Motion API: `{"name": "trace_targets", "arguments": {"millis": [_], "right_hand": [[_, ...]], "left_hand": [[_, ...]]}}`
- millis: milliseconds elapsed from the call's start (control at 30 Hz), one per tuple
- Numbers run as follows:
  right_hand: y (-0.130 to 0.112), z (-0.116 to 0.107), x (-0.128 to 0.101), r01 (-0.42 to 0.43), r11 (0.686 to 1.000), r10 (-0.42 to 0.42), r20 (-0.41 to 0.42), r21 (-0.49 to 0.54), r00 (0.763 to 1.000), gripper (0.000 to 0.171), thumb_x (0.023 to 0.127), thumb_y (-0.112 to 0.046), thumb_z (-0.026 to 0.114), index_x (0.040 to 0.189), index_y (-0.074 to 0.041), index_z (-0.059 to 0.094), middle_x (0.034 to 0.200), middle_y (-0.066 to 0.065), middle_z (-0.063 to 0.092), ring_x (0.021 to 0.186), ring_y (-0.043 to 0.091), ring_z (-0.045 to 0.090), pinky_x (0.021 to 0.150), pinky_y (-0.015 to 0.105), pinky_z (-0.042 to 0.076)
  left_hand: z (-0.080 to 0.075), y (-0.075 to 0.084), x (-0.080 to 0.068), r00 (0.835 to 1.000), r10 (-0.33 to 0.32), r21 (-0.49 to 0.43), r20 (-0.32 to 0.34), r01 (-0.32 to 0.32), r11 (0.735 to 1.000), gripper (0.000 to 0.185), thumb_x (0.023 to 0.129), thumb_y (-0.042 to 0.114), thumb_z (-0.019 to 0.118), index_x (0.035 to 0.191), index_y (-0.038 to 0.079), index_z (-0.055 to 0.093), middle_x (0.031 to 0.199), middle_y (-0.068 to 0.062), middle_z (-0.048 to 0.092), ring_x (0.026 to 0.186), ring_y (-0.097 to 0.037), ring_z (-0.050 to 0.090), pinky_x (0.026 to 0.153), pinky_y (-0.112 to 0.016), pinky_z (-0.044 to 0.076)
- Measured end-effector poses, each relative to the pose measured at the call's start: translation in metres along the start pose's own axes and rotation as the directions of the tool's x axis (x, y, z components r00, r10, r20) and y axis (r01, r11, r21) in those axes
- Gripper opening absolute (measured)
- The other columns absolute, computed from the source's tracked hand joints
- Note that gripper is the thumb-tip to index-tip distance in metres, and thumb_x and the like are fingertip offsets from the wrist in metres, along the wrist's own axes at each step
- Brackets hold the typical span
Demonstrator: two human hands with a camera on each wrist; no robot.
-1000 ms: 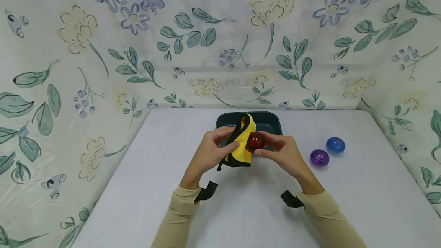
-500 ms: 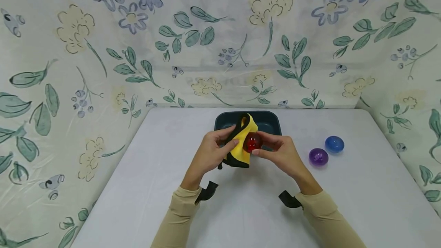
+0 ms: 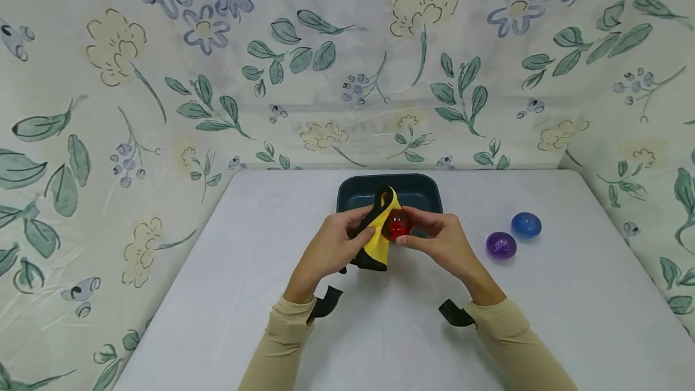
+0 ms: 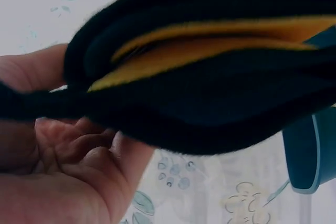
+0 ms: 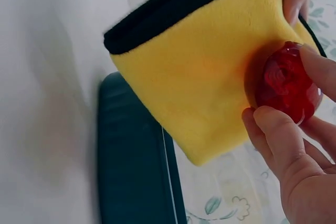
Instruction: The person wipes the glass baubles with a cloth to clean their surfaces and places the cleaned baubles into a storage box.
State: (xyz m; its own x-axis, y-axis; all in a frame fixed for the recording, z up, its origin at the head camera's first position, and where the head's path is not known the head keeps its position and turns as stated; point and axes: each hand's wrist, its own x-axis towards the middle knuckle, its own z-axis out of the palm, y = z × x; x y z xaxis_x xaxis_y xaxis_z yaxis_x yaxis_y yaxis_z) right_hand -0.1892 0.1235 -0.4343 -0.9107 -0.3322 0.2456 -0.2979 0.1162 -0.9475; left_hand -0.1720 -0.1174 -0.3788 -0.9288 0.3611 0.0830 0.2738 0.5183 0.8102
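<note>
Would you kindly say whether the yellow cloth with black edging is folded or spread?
Folded: in the left wrist view, the cloth doubles back over itself, yellow showing between dark layers.

Long beige slvs (image 3: 278, 346) w/ blk tabs (image 3: 327, 302) at L + R cuffs (image 3: 496, 318)

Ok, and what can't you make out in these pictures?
Head view: the near side of the teal tray, largely behind the yellow cloth, left hand and right hand.
Left wrist view: most of the red object, behind the cloth.
Right wrist view: the rest of the tray, cut off by the bottom edge.
</note>
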Motion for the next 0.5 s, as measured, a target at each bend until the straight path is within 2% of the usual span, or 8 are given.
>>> {"name": "trace_targets", "arguments": {"millis": [133,233,333,500], "right_hand": [[0.0009,-0.0023,-0.0005,-0.018,1.0,0.018,-0.044,0.001,0.999,0.058,0.09,-0.01,0.079,0.144,-0.002,0.06,0.139,0.018,0.067,0.129,0.035,0.066,0.105,0.044,0.054],[-0.0002,-0.0034,-0.0012,-0.04,0.999,0.04,-0.069,0.002,0.997,0.058,0.09,-0.011,0.079,0.144,-0.002,0.059,0.138,0.018,0.068,0.13,0.035,0.065,0.104,0.039,0.055],[-0.001,-0.0035,-0.0021,-0.058,0.998,0.059,-0.071,0.011,0.996,0.059,0.091,-0.012,0.079,0.145,-0.002,0.058,0.138,0.019,0.067,0.13,0.035,0.064,0.103,0.034,0.055],[0.0015,-0.003,-0.0026,-0.075,0.997,0.076,-0.054,0.017,0.996,0.06,0.091,-0.012,0.078,0.146,-0.002,0.057,0.14,0.02,0.066,0.131,0.037,0.064,0.1,0.022,0.056]], "left_hand": [[-0.003,-0.0021,-0.0006,0.997,-0.008,-0.033,0.082,0.011,0.999,0.056,0.103,0.015,0.061,0.152,-0.006,0.044,0.134,-0.022,0.069,0.103,-0.027,0.076,0.086,-0.034,0.064],[-0.0051,-0.0039,-0.0005,0.993,-0.004,-0.081,0.12,0.013,0.997,0.056,0.103,0.013,0.059,0.152,-0.009,0.042,0.136,-0.024,0.067,0.107,-0.029,0.075,0.088,-0.036,0.063],[-0.006,-0.0041,-0.0008,0.993,0.011,-0.114,0.119,0.003,0.994,0.055,0.103,0.011,0.058,0.152,-0.009,0.043,0.137,-0.025,0.066,0.108,-0.03,0.074,0.089,-0.036,0.063],[-0.0058,-0.001,-0.0043,0.996,0.052,-0.137,0.078,-0.041,0.99,0.051,0.102,0.007,0.058,0.15,-0.007,0.047,0.135,-0.025,0.067,0.104,-0.028,0.074,0.088,-0.034,0.063]]}}
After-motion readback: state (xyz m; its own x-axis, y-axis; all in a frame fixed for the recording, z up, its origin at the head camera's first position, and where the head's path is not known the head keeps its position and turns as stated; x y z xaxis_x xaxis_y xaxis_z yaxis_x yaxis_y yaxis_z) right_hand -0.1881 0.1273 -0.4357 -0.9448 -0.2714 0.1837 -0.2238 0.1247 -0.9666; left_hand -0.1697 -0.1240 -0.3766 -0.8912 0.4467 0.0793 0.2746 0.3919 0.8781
